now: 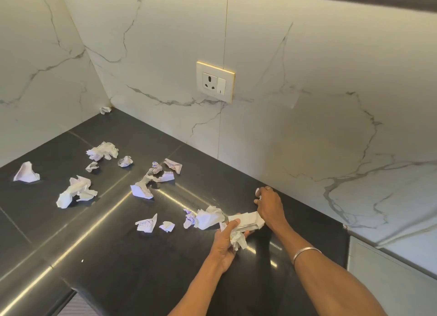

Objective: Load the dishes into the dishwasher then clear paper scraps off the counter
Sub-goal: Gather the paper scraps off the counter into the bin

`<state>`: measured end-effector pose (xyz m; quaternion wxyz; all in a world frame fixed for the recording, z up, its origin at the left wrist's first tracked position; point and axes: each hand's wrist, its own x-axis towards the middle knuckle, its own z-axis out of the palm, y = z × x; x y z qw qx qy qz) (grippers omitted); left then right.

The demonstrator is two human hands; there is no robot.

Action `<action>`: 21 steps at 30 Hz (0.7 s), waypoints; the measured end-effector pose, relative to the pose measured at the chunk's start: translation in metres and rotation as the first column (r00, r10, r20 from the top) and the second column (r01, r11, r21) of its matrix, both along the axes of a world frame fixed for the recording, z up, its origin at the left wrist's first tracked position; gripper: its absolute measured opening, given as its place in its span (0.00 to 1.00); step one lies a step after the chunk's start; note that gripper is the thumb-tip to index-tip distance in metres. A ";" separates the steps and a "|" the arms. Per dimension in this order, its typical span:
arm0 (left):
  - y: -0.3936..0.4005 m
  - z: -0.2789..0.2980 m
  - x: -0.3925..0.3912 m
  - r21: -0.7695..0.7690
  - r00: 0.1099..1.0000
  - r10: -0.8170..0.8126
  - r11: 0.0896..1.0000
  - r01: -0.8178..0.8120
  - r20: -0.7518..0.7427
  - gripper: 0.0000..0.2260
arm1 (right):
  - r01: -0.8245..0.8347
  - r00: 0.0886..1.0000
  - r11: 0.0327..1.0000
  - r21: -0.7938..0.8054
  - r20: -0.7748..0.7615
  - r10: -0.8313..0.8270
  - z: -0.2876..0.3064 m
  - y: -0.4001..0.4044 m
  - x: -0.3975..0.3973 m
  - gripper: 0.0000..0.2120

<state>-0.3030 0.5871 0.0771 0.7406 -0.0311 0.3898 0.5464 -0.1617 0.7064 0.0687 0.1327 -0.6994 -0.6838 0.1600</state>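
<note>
1. Left hand (227, 241) palm up over the right part of the counter (113, 263), fingers curled round a bunch of gathered scraps (244, 223); how many pieces are in the bunch cannot be told.
2. Right hand (268, 203) reaches past it to the counter's rear edge, fingertips pinching a small white scrap (257, 191) beside the marble wall (307, 131); most of that scrap is hidden by the fingers. Ring on one finger, metal bangle (306, 253) on the forearm.
3. Far left: folded scrap (26, 173) near the counter's left edge.
4. Left-centre: long crumpled piece (75, 191), and behind it a larger wad (102, 150) with two small balls beside it.
5. Rear corner: tiny scrap (105, 109) where the two walls meet; hard to make out.
6. Centre: loose cluster (153, 179) of crumpled pieces, faint blue print, illegible.
7. Front-centre: two small scraps (155, 224), then a bigger wad (205, 217) just beside the left hand.
8. Bare dark surface runs along the counter's front edge.
9. Wall socket (215, 81) above the counter's rear edge.
10. Counter's bottom-left corner is cut off by the frame.
</note>
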 end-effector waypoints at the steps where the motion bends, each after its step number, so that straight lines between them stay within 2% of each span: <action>1: 0.000 -0.001 0.000 -0.001 1.000 -0.003 1.000 0.003 -0.007 0.16 | 0.015 1.000 1.000 0.007 0.000 -0.015 0.001 -0.003 0.002 0.07; 4: -0.002 -0.002 -0.001 -0.002 1.000 -0.009 1.000 0.009 -0.024 0.18 | 0.062 0.998 0.998 0.009 -0.004 -0.062 -0.001 -0.014 0.008 0.09; 6: -0.004 -0.004 -0.002 -0.007 0.999 -0.021 1.000 0.021 -0.038 0.20 | 0.110 0.993 0.993 -0.044 -0.027 -0.111 -0.003 -0.021 0.010 0.12; 11: -0.017 -0.009 -0.011 -0.002 0.999 -0.023 1.000 0.023 -0.043 0.22 | 0.172 0.959 0.964 -0.203 -0.190 -0.211 0.002 -0.043 0.013 0.18; 15: -0.032 -0.009 -0.023 0.022 0.998 0.010 1.000 -0.009 -0.059 0.21 | 0.180 0.935 0.958 -0.224 -0.262 -0.238 0.004 -0.056 0.007 0.13; 18: -0.042 -0.010 -0.033 0.015 0.994 0.045 0.999 -0.044 -0.098 0.19 | 0.146 0.910 0.956 -0.256 -0.344 -0.231 0.015 -0.062 -0.014 0.16; 21: -0.050 -0.009 -0.045 0.018 0.988 0.060 0.998 -0.058 -0.145 0.18 | 0.022 0.881 0.959 -0.282 -0.448 -0.152 0.027 -0.069 -0.042 0.17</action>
